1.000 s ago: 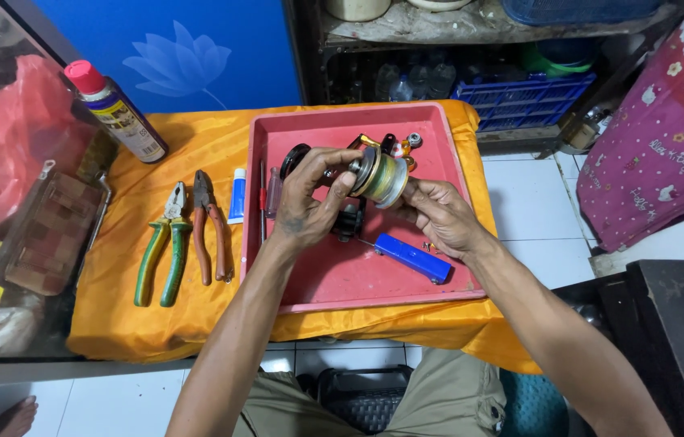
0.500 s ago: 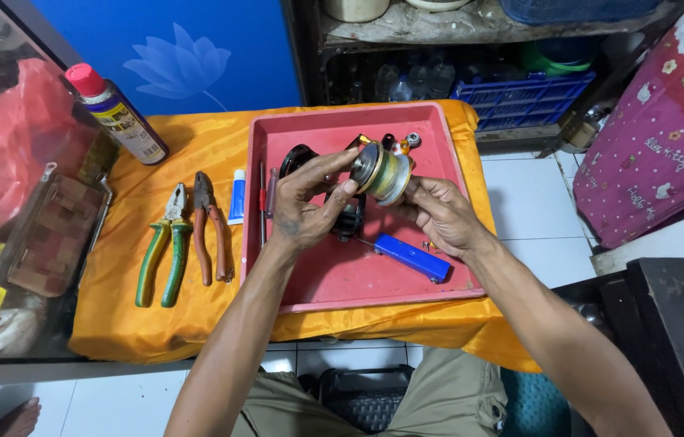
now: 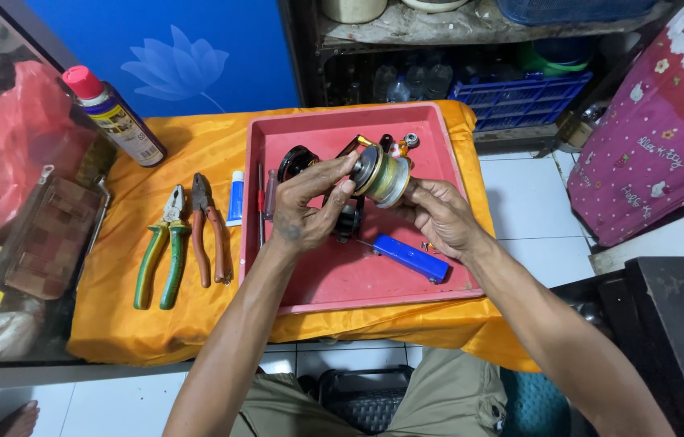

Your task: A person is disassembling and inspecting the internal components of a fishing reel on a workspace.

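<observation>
A fishing reel spool (image 3: 384, 175), round and wound with yellowish line, is held above a red tray (image 3: 334, 275). My left hand (image 3: 308, 212) pinches its front face with the fingertips. My right hand (image 3: 437, 215) grips it from behind and below. Beneath the hands a black reel body (image 3: 297, 161) lies in the tray, partly hidden. A blue-handled tool (image 3: 411, 258) lies in the tray close to my right hand.
On the orange cloth (image 3: 196, 324) left of the tray lie green-handled pliers (image 3: 161, 248), red-handled pliers (image 3: 208, 228), a small white and blue tube (image 3: 235, 198) and an upright spray can (image 3: 114, 117). A screwdriver (image 3: 260, 212) rests along the tray's left edge. Small parts (image 3: 405, 142) sit at the tray's back.
My left fingers have shifted slightly on the spool's front face. The spool stays in about the same place above the tray.
</observation>
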